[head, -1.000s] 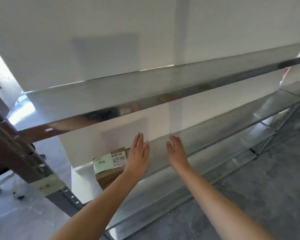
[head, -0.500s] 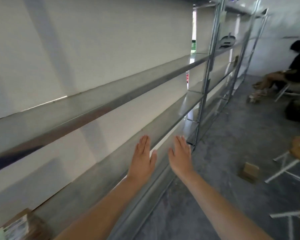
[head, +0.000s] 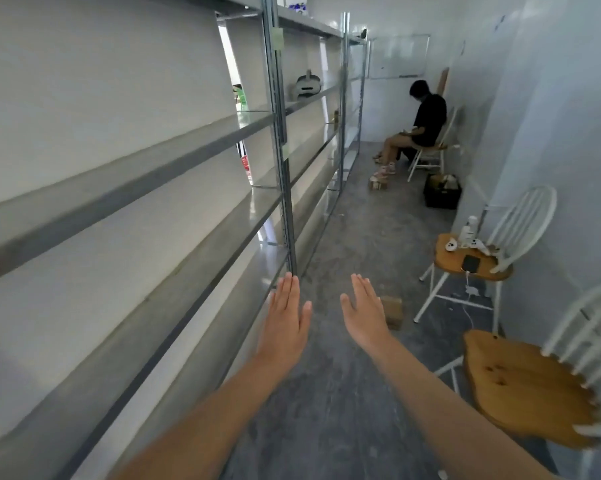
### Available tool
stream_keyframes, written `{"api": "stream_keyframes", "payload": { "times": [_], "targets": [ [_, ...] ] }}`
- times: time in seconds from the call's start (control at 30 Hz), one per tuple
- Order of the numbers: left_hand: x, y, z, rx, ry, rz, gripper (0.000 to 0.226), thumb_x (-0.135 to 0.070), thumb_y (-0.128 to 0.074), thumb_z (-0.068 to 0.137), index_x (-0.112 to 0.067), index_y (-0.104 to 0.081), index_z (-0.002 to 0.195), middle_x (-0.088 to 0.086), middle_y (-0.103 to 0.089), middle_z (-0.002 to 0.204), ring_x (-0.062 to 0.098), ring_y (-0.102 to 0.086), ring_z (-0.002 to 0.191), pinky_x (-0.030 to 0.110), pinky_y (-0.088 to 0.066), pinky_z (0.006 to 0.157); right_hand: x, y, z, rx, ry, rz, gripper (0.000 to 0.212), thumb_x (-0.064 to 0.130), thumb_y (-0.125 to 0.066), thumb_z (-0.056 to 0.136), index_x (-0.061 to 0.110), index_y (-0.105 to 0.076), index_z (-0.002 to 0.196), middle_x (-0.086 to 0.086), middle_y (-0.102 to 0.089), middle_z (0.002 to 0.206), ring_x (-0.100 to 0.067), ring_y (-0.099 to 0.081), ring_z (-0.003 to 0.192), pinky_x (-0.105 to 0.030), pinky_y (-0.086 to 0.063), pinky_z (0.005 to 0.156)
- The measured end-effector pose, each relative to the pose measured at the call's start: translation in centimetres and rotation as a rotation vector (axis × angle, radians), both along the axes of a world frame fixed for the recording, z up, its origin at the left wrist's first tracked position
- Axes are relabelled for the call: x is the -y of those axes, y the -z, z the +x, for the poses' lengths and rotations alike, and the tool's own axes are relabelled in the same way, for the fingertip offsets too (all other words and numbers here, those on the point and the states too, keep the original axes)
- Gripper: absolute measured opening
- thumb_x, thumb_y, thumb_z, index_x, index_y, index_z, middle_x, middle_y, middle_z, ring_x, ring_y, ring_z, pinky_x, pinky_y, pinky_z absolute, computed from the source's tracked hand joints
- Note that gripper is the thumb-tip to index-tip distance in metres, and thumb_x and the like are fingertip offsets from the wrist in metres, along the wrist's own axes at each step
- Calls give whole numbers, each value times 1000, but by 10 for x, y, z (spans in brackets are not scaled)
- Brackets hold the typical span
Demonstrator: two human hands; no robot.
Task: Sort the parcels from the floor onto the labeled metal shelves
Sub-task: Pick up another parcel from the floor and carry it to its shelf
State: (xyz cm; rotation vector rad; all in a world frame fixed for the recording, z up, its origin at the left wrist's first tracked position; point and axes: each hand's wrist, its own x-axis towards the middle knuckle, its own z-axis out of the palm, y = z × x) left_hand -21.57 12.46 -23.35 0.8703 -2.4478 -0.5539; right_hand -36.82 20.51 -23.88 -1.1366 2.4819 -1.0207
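My left hand and my right hand are stretched out flat in front of me, fingers straight, holding nothing. A small brown cardboard parcel lies on the grey floor just beyond my right hand, partly hidden by it. Another small parcel lies on the floor far down the aisle. The long metal shelves run along my left side, with a green label on an upright.
Two white chairs with wooden seats stand at the right; the farther one carries a phone and small items. A person sits on a chair at the far end, beside a black crate. The aisle floor runs between.
My view has swung right, from the lower shelf with the labelled box to the aisle. Both hands stay flat and empty; the floor parcel now lies behind my right hand.
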Motion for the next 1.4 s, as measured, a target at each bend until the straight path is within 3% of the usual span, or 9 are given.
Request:
{"api": "stream_keyframes", "payload": {
  "times": [0.57,0.83,1.17,1.4],
  "targets": [
    [8,22,-128,9,288,-36,61,-36,-23,108,-12,1,159,0,8,168,5,19,149,10,24,110,-23,20,-75,-26,221,90,58,33,-32,107,16,-14,160,2,-11,169,-14,-1,156,-43,-2,125],
    [60,23,-182,-32,338,-2,61,-36,-24,108,-12,-1,159,0,6,168,5,18,149,21,16,119,26,16,-120,-58,246,161,59,34,-28,108,15,-9,160,1,-7,169,-15,2,156,-40,1,124],
    [151,36,-221,6,337,18,62,-38,-23,108,-13,1,160,-1,8,168,5,18,151,17,20,116,93,22,-164,-42,293,167,61,40,-26,108,16,-8,161,2,-5,169,-14,4,156,-42,2,125],
    [153,44,-259,-18,385,59,60,-35,-25,108,-11,-3,159,2,5,169,7,15,151,21,16,119,101,25,-196,-22,333,179,61,39,-29,107,15,-10,160,0,-7,169,-16,3,156,-43,1,124]
  ]
}}
